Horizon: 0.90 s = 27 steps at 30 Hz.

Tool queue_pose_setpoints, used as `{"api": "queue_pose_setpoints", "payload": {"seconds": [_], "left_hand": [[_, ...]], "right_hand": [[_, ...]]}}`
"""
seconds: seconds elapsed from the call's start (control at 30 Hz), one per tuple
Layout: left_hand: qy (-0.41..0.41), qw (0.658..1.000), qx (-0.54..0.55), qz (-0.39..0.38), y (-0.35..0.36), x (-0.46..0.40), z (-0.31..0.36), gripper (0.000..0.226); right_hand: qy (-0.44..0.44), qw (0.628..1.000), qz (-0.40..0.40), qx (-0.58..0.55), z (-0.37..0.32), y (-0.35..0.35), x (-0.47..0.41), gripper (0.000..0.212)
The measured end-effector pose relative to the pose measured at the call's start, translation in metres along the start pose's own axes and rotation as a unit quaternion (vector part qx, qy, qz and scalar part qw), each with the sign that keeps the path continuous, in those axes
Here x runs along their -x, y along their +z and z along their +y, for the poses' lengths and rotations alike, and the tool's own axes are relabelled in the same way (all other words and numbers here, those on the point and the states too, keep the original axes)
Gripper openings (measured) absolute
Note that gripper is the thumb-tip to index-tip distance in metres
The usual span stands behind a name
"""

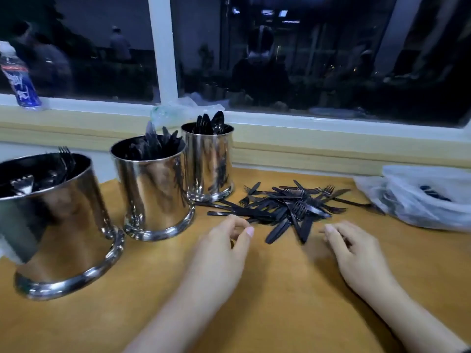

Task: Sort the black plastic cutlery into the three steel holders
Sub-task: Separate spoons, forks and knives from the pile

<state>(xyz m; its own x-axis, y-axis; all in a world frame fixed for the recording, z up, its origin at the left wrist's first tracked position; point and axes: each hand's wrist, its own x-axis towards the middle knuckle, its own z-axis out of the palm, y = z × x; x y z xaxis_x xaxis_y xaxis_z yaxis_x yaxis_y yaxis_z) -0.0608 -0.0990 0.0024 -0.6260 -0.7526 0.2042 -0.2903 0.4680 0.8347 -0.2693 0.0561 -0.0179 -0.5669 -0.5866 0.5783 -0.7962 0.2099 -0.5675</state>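
Hovering near cutlery pile (pixel 288 207), left hand (pixel 224 250) and right hand (pixel 356 253), each grip loose, empty; motion-blurred fingertips.

Black cutlery and three steel holders on the counter

Loose pile of black plastic cutlery (pixel 288 207) – forks and knives tangled flat – toward the counter's back edge; left of it stand three shiny holders: fork holder (pixel 61 225) nearest the left edge; knife holder (pixel 153 189) behind; spoon holder (pixel 209 164) rearmost.
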Motion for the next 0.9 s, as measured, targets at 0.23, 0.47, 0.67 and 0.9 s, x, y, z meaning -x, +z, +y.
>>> {"api": "queue_pose_setpoints", "payload": {"seconds": [0.23,0.47,0.67,0.9], "left_hand": [[0.102,0.974,-0.202,0.032,0.061,-0.039,0.020,0.048],[0.056,0.938,-0.341,0.026,0.085,-0.117,0.029,0.070],[-0.004,0.902,-0.425,-0.070,0.115,-0.170,0.025,0.093],[-0.017,0.902,-0.407,-0.144,0.128,-0.177,0.016,0.090]], "right_hand": [[0.012,0.999,0.017,0.035,0.048,-0.009,-0.016,0.009],[0.006,0.990,-0.034,0.139,0.088,-0.004,-0.074,0.049],[0.004,0.970,-0.171,0.171,0.105,0.018,-0.133,0.088],[0.027,0.929,-0.327,0.173,0.119,0.030,-0.148,0.071]]}}
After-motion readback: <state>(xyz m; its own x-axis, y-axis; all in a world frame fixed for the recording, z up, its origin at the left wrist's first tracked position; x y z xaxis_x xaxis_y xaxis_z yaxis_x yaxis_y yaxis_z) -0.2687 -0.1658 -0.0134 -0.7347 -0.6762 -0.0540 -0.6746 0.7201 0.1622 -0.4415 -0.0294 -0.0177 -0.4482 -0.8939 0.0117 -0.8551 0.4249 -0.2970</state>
